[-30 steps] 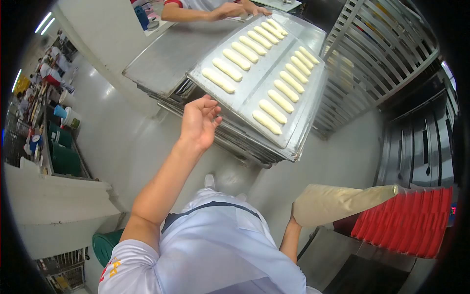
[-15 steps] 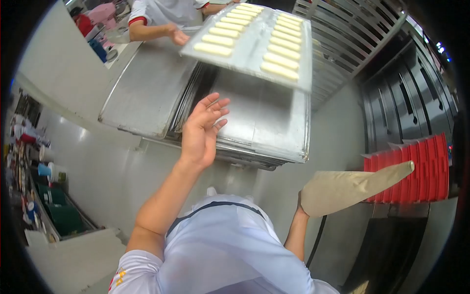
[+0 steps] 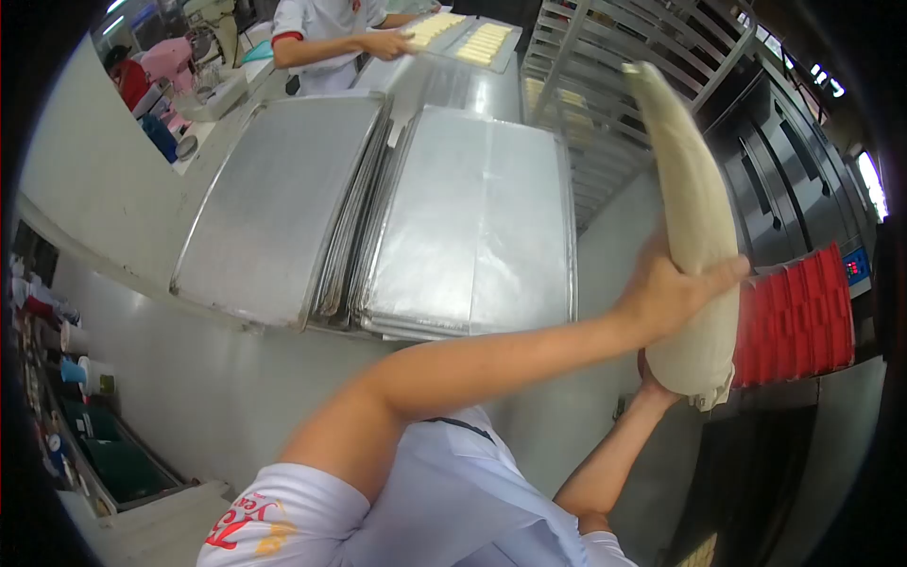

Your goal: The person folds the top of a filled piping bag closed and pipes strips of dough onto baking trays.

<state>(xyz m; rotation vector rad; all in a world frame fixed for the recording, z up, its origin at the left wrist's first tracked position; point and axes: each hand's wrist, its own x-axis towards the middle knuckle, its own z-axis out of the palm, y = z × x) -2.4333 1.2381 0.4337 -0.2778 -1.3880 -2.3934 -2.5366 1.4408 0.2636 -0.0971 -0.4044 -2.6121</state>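
Observation:
A full, cream-coloured piping bag (image 3: pixel 701 213) stands nearly upright on my right, its narrow tip pointing up and slightly left. My left hand (image 3: pixel 675 291) reaches across my body and is closed around the bag's middle, slightly blurred. Lower down, my right hand (image 3: pixel 658 386) grips the bag's gathered bottom end; its fingers are mostly hidden behind the bag. In front of me lies a stack of metal baking trays, the top tray (image 3: pixel 472 217) covered with a pale, shiny sheet. A second stack with a bare grey tray (image 3: pixel 274 189) on top sits beside it on the left.
Across the trays a co-worker's hand (image 3: pixel 387 44) holds a tray (image 3: pixel 505 55) with two rows of piped pale strips. A metal rack (image 3: pixel 605 85) stands at the back right. Red stacked crates (image 3: pixel 794 321) and an oven (image 3: pixel 784 161) are on the right.
My left hand has gone from above the trays to the piping bag, which has swung upright. The co-worker's tray of strips has moved away to the back, exposing the sheet-covered tray.

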